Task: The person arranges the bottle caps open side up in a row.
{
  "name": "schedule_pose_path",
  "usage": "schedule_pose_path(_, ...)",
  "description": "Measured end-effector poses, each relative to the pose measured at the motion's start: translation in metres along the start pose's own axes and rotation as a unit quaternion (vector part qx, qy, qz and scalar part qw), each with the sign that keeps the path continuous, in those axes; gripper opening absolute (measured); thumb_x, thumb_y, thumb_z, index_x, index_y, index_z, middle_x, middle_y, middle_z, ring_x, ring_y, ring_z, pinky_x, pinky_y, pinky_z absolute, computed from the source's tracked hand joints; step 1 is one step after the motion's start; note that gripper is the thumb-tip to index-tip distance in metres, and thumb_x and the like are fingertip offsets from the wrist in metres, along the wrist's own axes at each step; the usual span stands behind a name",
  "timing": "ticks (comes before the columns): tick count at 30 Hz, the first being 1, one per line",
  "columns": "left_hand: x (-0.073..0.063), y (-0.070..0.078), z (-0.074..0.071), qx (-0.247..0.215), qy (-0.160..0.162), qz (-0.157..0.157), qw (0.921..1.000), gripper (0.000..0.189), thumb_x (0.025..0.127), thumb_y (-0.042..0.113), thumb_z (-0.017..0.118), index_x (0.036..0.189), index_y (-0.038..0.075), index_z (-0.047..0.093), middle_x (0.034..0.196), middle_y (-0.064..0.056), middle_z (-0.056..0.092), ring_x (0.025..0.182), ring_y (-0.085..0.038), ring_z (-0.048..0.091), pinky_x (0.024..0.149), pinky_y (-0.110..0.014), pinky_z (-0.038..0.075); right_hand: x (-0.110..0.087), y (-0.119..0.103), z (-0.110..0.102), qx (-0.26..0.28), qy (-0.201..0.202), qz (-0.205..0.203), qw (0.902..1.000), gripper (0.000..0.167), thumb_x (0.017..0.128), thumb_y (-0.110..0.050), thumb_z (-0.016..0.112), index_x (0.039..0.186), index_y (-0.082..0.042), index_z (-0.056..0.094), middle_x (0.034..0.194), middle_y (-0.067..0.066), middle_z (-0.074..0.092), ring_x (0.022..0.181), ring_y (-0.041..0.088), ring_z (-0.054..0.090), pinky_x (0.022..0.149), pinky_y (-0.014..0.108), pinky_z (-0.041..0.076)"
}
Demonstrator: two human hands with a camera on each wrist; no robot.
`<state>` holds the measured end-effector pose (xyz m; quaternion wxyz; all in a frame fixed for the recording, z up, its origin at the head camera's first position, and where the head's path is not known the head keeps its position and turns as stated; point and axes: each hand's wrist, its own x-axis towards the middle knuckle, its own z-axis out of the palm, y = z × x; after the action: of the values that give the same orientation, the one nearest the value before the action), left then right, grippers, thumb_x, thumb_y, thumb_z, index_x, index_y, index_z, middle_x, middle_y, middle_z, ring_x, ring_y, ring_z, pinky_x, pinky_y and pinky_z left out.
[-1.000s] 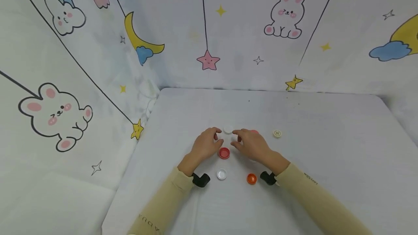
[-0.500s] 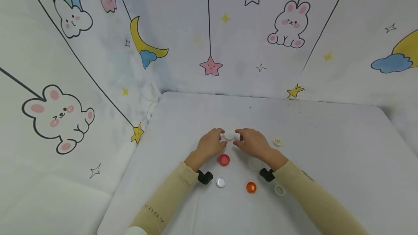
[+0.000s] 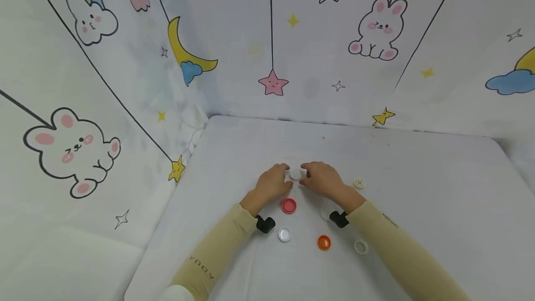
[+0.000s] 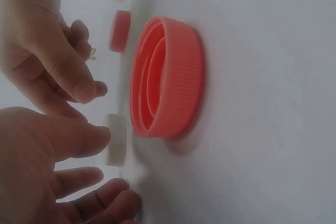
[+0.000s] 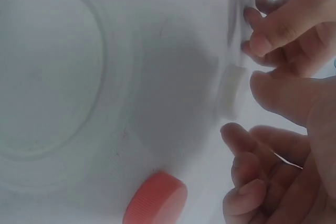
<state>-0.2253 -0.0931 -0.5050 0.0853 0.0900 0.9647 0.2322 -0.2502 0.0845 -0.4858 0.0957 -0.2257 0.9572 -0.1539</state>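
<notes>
A white bottle cap [image 3: 295, 174] lies on the table between my two hands. My left hand [image 3: 273, 184] is on its left side and my right hand [image 3: 321, 179] on its right, both with fingers loosely bent and fingertips close to the cap. In the left wrist view the left thumb [image 4: 86, 139] overlaps the white cap's edge. A gap shows between the right thumb and index fingertip in the right wrist view, with the white cap [image 5: 232, 92] beyond them. Just in front of the left hand sits a red cap [image 3: 288, 206], hollow side up.
Nearer me lie a small white cap [image 3: 284, 234], an orange cap [image 3: 323, 242] and a whitish ring-shaped cap [image 3: 361, 246]. A large pale lid [image 3: 328, 212] is partly under the right wrist. A cream cap [image 3: 359, 183] stands right of the right hand. Another red cap [image 5: 156, 200] shows beside it.
The head view has shifted slightly. Both hands have drawn a little closer together around the white cap. The red cap behind the right hand has gone out of sight in the head view.
</notes>
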Motion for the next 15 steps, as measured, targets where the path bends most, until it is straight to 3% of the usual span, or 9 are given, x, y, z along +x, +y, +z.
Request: schedule_pose_path(15, 0.006, 0.001, 0.005, 0.018, 0.007, 0.006, 0.9998, 0.043, 0.089, 0.02, 0.068, 0.129, 0.007, 0.057, 0.097, -0.005, 0.058, 0.08, -0.015, 0.057, 0.07, -0.03, 0.048, 0.013, -0.002, 0.016, -0.029, 0.007, 0.009, 0.9995, 0.047, 0.085, -0.022, 0.074, 0.125, -0.002, 0.063, 0.083, 0.002, 0.065, 0.08, 0.018, 0.061, 0.075, 0.04, 0.052)
